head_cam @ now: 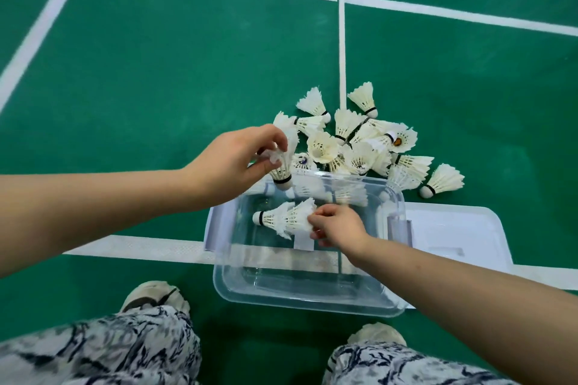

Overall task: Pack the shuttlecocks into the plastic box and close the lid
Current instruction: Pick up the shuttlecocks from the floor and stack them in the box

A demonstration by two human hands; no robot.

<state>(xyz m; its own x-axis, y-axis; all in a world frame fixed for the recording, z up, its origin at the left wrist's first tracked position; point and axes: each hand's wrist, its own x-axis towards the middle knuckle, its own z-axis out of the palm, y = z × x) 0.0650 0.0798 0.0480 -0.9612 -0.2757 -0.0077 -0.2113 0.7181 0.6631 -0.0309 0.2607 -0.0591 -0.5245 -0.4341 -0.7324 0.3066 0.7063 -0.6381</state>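
Head view. Clear plastic box [308, 284] open on green court floor [175, 72], lid [453, 234] flat at its right. Right hand [336, 225] pinches feather skirt of nested shuttlecocks [283, 218] inside box, long axis horizontal, cork pointing left. Left hand [233, 159] grips one shuttlecock [283, 166] over far-left rim, cork down, roughly upright. Loose pile [369, 144] just beyond box.

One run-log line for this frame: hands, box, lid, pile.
left hand: holds shuttlecock above box rim | right hand: placing stacked shuttlecocks in plastic box | lid: off, beside box | pile: on floor
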